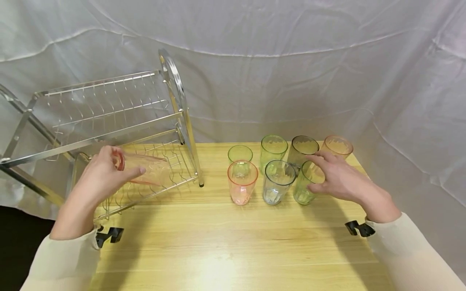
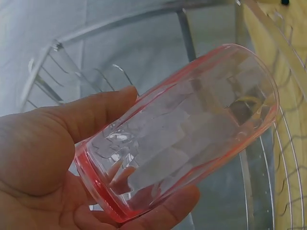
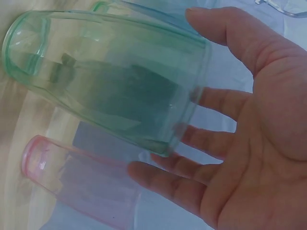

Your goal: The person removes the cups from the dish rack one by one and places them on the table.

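My left hand grips a clear pink drinking glass near its thick base, thumb on one side and fingers on the other. The glass lies tilted nearly on its side over the lower rack tier, its mouth pointing right. My right hand is spread at the rim of a green glass that stands upright on the table. Its thumb and fingers lie on either side of that rim without curling round it; whether they touch the glass I cannot tell. A pink glass stands just beyond.
A two-tier chrome dish rack stands at left on the wooden table. Near the right hand stand a blue glass, a dark grey glass, an orange-pink glass and two green ones. A pale cloth hangs behind.
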`<state>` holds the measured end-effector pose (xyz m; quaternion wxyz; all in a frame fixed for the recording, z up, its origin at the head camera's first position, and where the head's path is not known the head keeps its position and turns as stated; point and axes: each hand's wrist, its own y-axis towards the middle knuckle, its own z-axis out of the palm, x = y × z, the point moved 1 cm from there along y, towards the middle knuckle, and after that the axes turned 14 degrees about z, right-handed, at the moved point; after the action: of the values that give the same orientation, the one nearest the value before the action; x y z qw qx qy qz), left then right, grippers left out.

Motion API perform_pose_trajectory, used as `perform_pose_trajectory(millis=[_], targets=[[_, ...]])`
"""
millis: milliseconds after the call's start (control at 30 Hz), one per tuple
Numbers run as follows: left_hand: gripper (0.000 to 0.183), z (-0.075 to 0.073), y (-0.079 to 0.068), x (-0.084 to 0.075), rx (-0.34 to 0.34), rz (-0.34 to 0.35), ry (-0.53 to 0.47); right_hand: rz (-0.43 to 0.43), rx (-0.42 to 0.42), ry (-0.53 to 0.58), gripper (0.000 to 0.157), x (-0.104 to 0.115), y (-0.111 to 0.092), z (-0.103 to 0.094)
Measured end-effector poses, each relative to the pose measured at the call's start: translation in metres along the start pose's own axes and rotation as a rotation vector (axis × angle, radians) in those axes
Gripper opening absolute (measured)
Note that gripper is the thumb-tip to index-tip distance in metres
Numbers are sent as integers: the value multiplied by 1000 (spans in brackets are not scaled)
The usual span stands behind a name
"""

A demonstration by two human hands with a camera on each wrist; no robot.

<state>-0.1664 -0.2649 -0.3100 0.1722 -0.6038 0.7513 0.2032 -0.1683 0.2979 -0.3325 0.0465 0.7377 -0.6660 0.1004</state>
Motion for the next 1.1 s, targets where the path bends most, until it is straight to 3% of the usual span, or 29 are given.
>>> perform_pose_trajectory(millis=[133, 300, 500, 667, 800, 900, 1100], targets=[[83, 4, -9, -9, 9, -6, -48, -23, -116, 31, 84, 4, -6, -2], [93, 10, -19, -13, 43, -9, -161, -91, -355, 163, 64, 18, -13, 1], [83, 27, -27, -8, 93, 13, -429, -218, -631, 324, 33, 39, -20, 18], [65, 51, -33, -6, 123, 53, -671, -293, -764, 461, 15, 54, -23, 35], [63, 74, -38, -10, 168, 70, -816, -347, -788, 540, 12, 66, -27, 46], [63, 92, -42, -18, 221, 91, -931, -401, -747, 610, 10, 76, -29, 53], [61, 127, -45, -41, 304, 115, -1135, -510, -533, 715, 20, 94, -36, 69]])
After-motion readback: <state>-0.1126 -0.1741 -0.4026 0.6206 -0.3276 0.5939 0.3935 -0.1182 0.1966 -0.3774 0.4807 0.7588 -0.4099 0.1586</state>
